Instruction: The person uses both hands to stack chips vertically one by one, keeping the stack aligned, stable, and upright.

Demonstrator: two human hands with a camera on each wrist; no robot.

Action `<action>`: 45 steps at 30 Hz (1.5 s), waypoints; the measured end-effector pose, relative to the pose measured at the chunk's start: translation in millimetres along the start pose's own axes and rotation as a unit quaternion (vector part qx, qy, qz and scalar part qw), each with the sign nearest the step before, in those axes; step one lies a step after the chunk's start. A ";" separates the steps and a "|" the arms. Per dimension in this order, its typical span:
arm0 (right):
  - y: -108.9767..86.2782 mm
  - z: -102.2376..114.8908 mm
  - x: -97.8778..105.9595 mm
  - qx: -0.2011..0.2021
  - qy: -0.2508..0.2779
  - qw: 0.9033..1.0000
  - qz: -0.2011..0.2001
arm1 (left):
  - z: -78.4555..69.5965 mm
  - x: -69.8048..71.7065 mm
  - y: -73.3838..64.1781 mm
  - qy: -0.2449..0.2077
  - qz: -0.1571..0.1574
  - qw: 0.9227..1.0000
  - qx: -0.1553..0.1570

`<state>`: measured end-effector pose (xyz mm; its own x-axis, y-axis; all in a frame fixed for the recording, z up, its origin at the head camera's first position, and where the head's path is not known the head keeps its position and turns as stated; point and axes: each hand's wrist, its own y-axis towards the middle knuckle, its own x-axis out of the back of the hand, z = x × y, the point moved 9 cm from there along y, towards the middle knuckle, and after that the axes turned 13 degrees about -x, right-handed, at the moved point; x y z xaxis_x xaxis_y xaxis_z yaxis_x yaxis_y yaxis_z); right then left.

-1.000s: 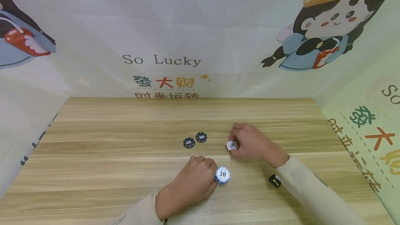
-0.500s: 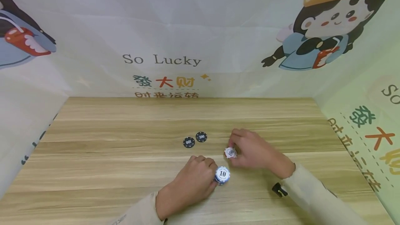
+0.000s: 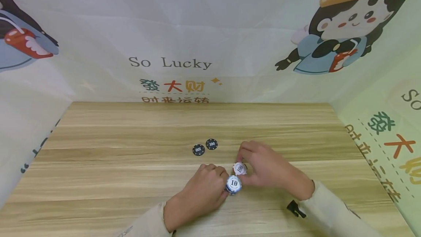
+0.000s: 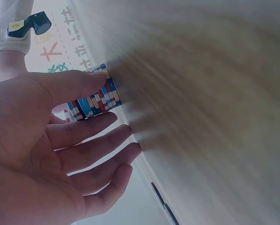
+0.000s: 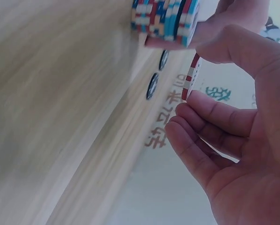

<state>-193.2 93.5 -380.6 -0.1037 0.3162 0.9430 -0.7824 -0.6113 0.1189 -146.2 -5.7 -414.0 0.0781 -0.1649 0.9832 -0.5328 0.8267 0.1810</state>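
A stack of poker chips point(image 3: 234, 184) in mixed colours stands upright on the wooden table, a chip marked 10 on top. My left hand point(image 3: 204, 190) grips its left side; in the left wrist view the thumb and forefinger hold the stack point(image 4: 97, 99) while the other fingers spread loosely. Just behind the stack, my right hand point(image 3: 265, 164) pinches a single red-and-white poker chip point(image 3: 240, 168) marked 100. The right wrist view shows this chip point(image 5: 190, 78) on edge between thumb and fingertips, off the table and close to the stack's top end.
Two black poker chips marked 100, the left one point(image 3: 198, 150) and the right one point(image 3: 212, 144), lie flat behind the hands. Printed cloth walls point(image 3: 171, 32) enclose the table point(image 3: 115, 138) at the back and both sides. A black wrist device point(image 3: 295, 208) hangs under the right sleeve.
My right hand has come nearer and slightly left with the red-and-white chip, from right of the black chips to the stack. The left hand and stack have stayed put.
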 end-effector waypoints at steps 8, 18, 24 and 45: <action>-8.5 16.4 -2.9 -0.002 -0.010 1.000 0.019 | 0.6 -0.7 0.0 0.001 0.007 1.000 0.005; -14.1 26.9 -7.0 0.023 -0.006 1.000 0.011 | -0.6 -0.1 -0.2 0.003 -0.003 1.000 -0.002; -15.3 27.7 -9.5 0.025 -0.012 1.000 0.010 | -1.2 1.7 -0.2 0.008 -0.014 1.000 -0.005; -13.4 28.8 -12.2 0.026 -0.014 0.999 0.016 | -0.4 -0.1 0.5 0.009 0.000 1.000 -0.003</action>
<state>-163.8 76.8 -384.8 -0.1096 0.2758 0.9549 -0.7457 -0.6580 0.1045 -146.2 -5.1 -414.0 0.0942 -0.1557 0.9833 -0.5271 0.8301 0.1819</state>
